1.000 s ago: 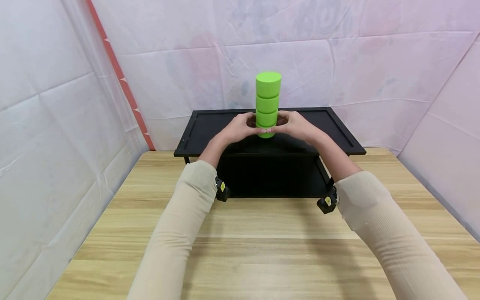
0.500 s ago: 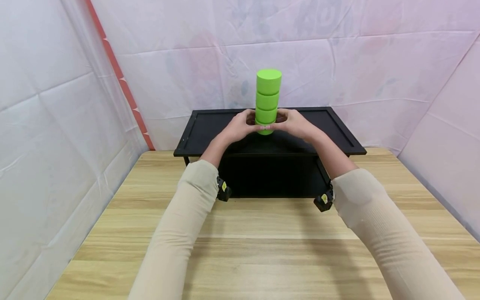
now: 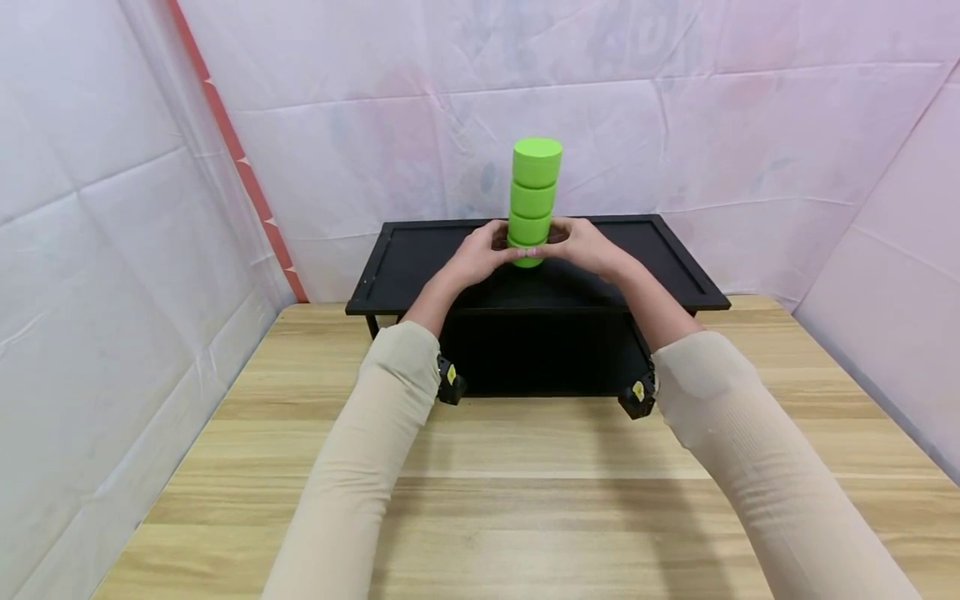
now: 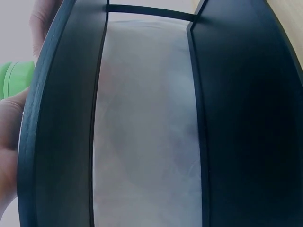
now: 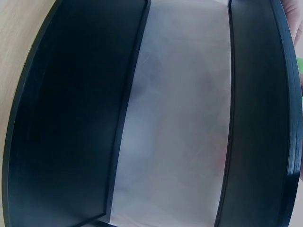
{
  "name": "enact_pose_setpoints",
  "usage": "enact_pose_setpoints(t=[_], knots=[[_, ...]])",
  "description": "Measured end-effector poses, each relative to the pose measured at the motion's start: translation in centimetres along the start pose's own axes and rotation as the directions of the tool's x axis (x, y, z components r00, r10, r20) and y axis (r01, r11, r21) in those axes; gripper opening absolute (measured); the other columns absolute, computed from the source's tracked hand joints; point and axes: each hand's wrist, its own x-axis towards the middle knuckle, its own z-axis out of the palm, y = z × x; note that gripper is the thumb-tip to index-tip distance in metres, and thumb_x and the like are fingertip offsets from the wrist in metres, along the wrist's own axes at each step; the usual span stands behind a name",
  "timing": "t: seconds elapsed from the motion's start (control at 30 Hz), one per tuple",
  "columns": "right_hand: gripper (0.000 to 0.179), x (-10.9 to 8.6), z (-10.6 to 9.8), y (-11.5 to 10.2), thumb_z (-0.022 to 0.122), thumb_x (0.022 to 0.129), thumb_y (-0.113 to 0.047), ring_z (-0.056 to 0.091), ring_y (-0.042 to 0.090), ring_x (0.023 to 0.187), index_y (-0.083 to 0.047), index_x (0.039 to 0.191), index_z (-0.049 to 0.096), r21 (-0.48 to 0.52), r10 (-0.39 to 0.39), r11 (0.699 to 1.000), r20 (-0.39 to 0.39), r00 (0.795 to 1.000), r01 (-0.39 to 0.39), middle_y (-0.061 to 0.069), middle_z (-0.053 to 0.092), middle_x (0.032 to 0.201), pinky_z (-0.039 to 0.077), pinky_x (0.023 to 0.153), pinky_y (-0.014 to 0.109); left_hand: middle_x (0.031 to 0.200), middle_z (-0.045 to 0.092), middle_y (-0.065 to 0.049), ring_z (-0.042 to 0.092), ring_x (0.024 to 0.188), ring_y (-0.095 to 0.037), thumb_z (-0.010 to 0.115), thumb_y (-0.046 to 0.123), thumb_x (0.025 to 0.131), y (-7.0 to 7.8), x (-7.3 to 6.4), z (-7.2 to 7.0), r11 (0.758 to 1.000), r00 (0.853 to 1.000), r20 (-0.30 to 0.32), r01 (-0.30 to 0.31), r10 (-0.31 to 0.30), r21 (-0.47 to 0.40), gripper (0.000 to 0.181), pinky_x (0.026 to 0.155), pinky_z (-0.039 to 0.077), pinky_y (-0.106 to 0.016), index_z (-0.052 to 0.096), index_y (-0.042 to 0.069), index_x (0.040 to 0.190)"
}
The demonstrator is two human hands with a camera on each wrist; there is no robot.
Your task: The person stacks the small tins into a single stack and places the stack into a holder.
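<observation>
A tall stack of bright green round pieces point(image 3: 532, 200), several high with grooves between them, stands at the top board of a black two-tier rack point(image 3: 408, 262). It leans slightly right at its top. My left hand point(image 3: 478, 252) grips the lowest part from the left, and my right hand point(image 3: 588, 248) grips it from the right. Both thumbs meet across the front; the other fingers reach behind, mostly hidden. In the left wrist view, part of the green stack point(image 4: 20, 78) shows beyond the rack's edge; in the right wrist view only a green sliver point(image 5: 300, 65) appears.
The rack's lower board point(image 3: 532, 354) lies below, between my forearms. A light wooden table point(image 3: 517, 500) carries the rack. Pale cloth walls point(image 3: 360, 158) enclose the back and sides, with a red strip point(image 3: 232, 150) at the left corner.
The green stack has risen slightly in view and its base has shifted a little left, so it leans more. Both hands have moved with it, keeping their grip.
</observation>
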Motion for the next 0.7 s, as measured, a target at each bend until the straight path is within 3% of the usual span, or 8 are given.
enact_pose_setpoints(t=[0.7], knots=[[0.061,0.23,0.08,0.58,0.066,0.086,-0.027,0.044,0.025,0.119,-0.006,0.137,0.040,0.010,0.045,0.999,-0.004,0.999,-0.045,0.014,0.049,0.127,0.034,0.099,0.043,0.134,0.045,-0.008,0.044,0.119,-0.017,0.057,0.029,0.092,-0.22,0.31,0.37,0.998,1.000,0.007,0.014,-0.014,0.059,0.057,0.090,0.042,-0.027,0.035,0.007,0.140]])
